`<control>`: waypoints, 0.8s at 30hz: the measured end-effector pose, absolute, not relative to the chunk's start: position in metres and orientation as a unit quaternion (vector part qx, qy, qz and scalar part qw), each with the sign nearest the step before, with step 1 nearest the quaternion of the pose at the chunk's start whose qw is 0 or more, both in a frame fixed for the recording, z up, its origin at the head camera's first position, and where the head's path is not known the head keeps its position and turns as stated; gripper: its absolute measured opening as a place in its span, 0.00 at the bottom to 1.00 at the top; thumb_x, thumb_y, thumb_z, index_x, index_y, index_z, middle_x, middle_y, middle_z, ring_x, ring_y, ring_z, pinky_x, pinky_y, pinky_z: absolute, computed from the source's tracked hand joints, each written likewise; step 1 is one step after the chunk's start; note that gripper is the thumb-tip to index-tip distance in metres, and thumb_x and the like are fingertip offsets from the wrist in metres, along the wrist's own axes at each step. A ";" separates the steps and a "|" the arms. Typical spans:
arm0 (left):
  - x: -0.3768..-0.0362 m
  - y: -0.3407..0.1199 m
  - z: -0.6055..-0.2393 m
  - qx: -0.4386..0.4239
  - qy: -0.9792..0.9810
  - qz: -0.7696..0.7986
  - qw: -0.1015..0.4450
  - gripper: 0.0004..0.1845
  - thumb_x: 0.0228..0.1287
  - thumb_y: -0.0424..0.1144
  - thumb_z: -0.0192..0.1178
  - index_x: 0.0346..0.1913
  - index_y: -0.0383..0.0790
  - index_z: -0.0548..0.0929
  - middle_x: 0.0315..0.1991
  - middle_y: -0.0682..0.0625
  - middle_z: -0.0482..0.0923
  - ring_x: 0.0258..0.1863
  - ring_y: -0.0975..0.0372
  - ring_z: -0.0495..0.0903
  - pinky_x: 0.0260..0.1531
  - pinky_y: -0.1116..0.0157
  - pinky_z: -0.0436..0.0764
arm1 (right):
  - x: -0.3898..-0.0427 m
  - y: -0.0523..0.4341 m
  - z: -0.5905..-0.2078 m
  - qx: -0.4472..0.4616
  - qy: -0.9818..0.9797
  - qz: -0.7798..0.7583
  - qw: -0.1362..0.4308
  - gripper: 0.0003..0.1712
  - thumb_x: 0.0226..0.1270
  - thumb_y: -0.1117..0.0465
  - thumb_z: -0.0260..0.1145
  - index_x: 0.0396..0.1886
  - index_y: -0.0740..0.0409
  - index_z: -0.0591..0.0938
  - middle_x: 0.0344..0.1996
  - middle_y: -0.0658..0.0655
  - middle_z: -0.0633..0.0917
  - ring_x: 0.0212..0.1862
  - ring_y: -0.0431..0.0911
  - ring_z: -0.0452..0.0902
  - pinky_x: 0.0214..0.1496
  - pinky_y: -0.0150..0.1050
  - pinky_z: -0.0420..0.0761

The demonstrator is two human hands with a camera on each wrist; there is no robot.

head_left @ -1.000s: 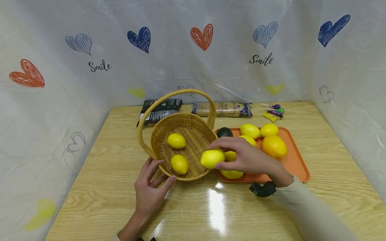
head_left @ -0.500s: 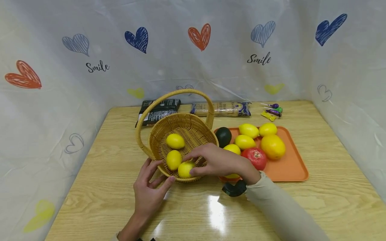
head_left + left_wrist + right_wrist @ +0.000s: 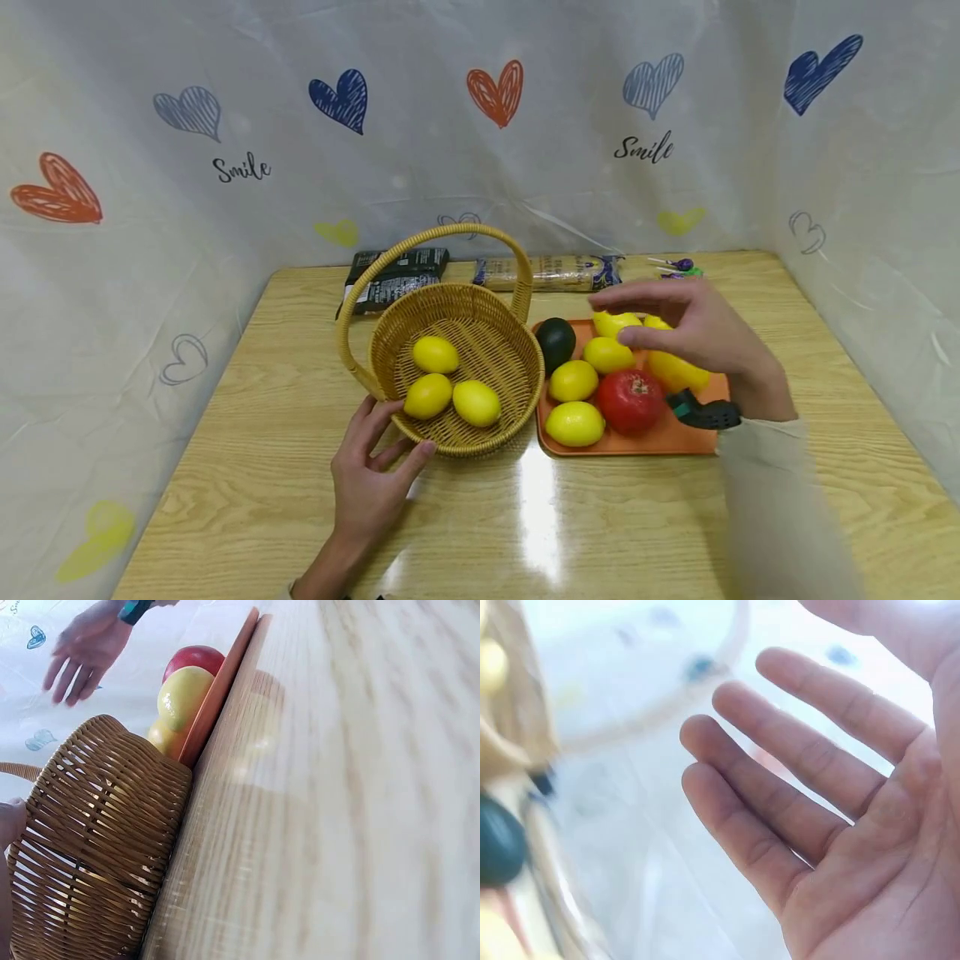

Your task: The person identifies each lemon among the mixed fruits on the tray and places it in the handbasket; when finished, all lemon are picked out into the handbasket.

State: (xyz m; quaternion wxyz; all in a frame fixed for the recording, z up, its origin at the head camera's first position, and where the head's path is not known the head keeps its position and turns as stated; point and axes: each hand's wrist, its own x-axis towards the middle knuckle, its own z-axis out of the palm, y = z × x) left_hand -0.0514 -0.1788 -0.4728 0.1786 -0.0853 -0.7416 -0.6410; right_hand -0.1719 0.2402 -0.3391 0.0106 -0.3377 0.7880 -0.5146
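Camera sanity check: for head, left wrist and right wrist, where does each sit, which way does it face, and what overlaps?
Head: above the wooden table, looking forward and down at the woven wicker basket, orange plastic tray, left hand and right hand.
Left wrist: low at table level, facing the basket's side and the tray's edge; the right hand shows far off.
Right wrist: close on the right hand's open palm and fingers; background blurred.
Shared: head and left wrist both show basket, tray, right hand.
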 end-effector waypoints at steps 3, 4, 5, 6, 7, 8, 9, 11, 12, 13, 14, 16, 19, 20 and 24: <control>-0.052 -0.178 -0.473 -0.085 -0.739 -0.644 0.178 0.33 0.58 0.19 0.79 0.68 0.30 0.83 0.81 0.31 0.62 0.74 0.32 0.74 0.55 0.60 0.93 | -0.171 0.274 -0.338 -0.309 0.782 -0.541 -0.017 0.27 0.66 0.83 0.71 0.65 0.68 0.87 0.60 0.62 0.91 0.62 0.47 0.87 0.65 0.29 0.88; -0.052 -0.178 -0.472 -0.086 -0.738 -0.645 0.178 0.33 0.58 0.19 0.79 0.68 0.30 0.83 0.81 0.31 0.62 0.74 0.33 0.74 0.55 0.60 0.93 | -0.171 0.283 -0.338 -0.300 0.777 -0.553 -0.021 0.27 0.66 0.84 0.69 0.65 0.70 0.86 0.60 0.61 0.91 0.63 0.47 0.87 0.65 0.29 0.88; -0.051 -0.178 -0.472 -0.086 -0.737 -0.646 0.178 0.33 0.58 0.19 0.79 0.68 0.30 0.83 0.81 0.31 0.62 0.74 0.35 0.75 0.55 0.60 0.93 | -0.172 0.292 -0.340 -0.295 0.772 -0.563 -0.026 0.26 0.67 0.84 0.68 0.65 0.73 0.85 0.60 0.61 0.91 0.63 0.46 0.87 0.65 0.28 0.88; -0.051 -0.177 -0.472 -0.086 -0.736 -0.647 0.179 0.33 0.58 0.19 0.79 0.68 0.29 0.83 0.81 0.30 0.62 0.74 0.35 0.75 0.55 0.60 0.93 | -0.172 0.300 -0.341 -0.290 0.768 -0.571 -0.030 0.25 0.68 0.84 0.67 0.65 0.75 0.84 0.60 0.61 0.91 0.63 0.46 0.87 0.64 0.28 0.88; -0.051 -0.177 -0.472 -0.086 -0.736 -0.647 0.179 0.33 0.58 0.19 0.79 0.68 0.29 0.83 0.81 0.30 0.62 0.74 0.36 0.76 0.55 0.60 0.93 | -0.173 0.307 -0.344 -0.285 0.765 -0.577 -0.034 0.25 0.69 0.84 0.67 0.65 0.76 0.84 0.60 0.61 0.90 0.63 0.46 0.87 0.64 0.27 0.88; -0.051 -0.177 -0.472 -0.087 -0.735 -0.648 0.180 0.33 0.57 0.19 0.79 0.67 0.29 0.83 0.81 0.30 0.62 0.73 0.37 0.76 0.55 0.60 0.93 | -0.175 0.313 -0.346 -0.279 0.767 -0.577 -0.037 0.24 0.69 0.84 0.67 0.65 0.77 0.83 0.60 0.61 0.90 0.63 0.45 0.88 0.64 0.27 0.88; -0.051 -0.177 -0.472 -0.087 -0.735 -0.648 0.181 0.33 0.57 0.18 0.79 0.67 0.28 0.82 0.81 0.30 0.63 0.73 0.37 0.77 0.55 0.59 0.93 | -0.176 0.319 -0.349 -0.265 0.779 -0.567 -0.039 0.24 0.71 0.83 0.67 0.65 0.75 0.84 0.60 0.59 0.91 0.62 0.43 0.88 0.63 0.26 0.88; -0.051 -0.177 -0.472 -0.087 -0.734 -0.649 0.183 0.33 0.57 0.18 0.79 0.67 0.27 0.82 0.81 0.29 0.63 0.73 0.38 0.77 0.55 0.60 0.92 | -0.179 0.327 -0.356 -0.239 0.798 -0.551 -0.041 0.23 0.73 0.80 0.68 0.66 0.73 0.84 0.60 0.56 0.91 0.60 0.41 0.89 0.61 0.25 0.88; -0.051 -0.177 -0.472 -0.087 -0.733 -0.649 0.183 0.33 0.57 0.18 0.78 0.67 0.27 0.82 0.80 0.29 0.63 0.73 0.38 0.77 0.56 0.60 0.92 | -0.180 0.331 -0.360 -0.222 0.810 -0.541 -0.040 0.22 0.74 0.78 0.69 0.66 0.71 0.85 0.59 0.55 0.92 0.59 0.40 0.89 0.61 0.24 0.88; -0.051 -0.177 -0.472 -0.086 -0.734 -0.648 0.184 0.33 0.57 0.17 0.78 0.67 0.27 0.82 0.80 0.29 0.63 0.73 0.38 0.77 0.55 0.60 0.92 | -0.182 0.333 -0.364 -0.209 0.819 -0.533 -0.034 0.22 0.75 0.77 0.69 0.66 0.70 0.85 0.59 0.54 0.92 0.59 0.39 0.89 0.61 0.24 0.88; -0.051 -0.178 -0.472 -0.085 -0.734 -0.649 0.184 0.33 0.57 0.17 0.78 0.67 0.27 0.82 0.80 0.29 0.63 0.73 0.38 0.77 0.56 0.61 0.92 | -0.185 0.336 -0.368 -0.197 0.828 -0.525 -0.026 0.22 0.76 0.75 0.69 0.67 0.69 0.85 0.59 0.51 0.92 0.58 0.38 0.89 0.60 0.24 0.88; -0.051 -0.178 -0.473 -0.084 -0.734 -0.648 0.183 0.33 0.57 0.17 0.78 0.67 0.27 0.82 0.81 0.29 0.62 0.74 0.39 0.77 0.56 0.61 0.92 | -0.190 0.339 -0.378 -0.176 0.834 -0.523 -0.003 0.22 0.78 0.73 0.69 0.68 0.69 0.84 0.60 0.47 0.91 0.60 0.37 0.88 0.61 0.23 0.88; -0.051 -0.178 -0.473 -0.079 -0.734 -0.650 0.179 0.34 0.56 0.17 0.79 0.67 0.27 0.82 0.81 0.30 0.62 0.74 0.38 0.76 0.56 0.60 0.92 | -0.197 0.344 -0.391 -0.154 0.836 -0.525 0.039 0.23 0.81 0.68 0.68 0.71 0.68 0.82 0.61 0.41 0.90 0.62 0.35 0.86 0.61 0.21 0.86; -0.051 -0.178 -0.473 -0.077 -0.733 -0.652 0.178 0.34 0.56 0.17 0.79 0.67 0.28 0.82 0.82 0.31 0.62 0.75 0.37 0.75 0.56 0.60 0.92 | -0.199 0.345 -0.395 -0.146 0.838 -0.523 0.051 0.24 0.81 0.67 0.69 0.72 0.67 0.81 0.61 0.39 0.89 0.63 0.34 0.85 0.61 0.21 0.86; -0.050 -0.178 -0.472 -0.074 -0.729 -0.658 0.172 0.35 0.55 0.17 0.79 0.68 0.28 0.82 0.83 0.33 0.61 0.75 0.35 0.73 0.57 0.59 0.92 | -0.205 0.349 -0.406 -0.108 0.859 -0.495 0.076 0.27 0.81 0.59 0.71 0.74 0.63 0.82 0.64 0.42 0.88 0.63 0.29 0.81 0.61 0.16 0.81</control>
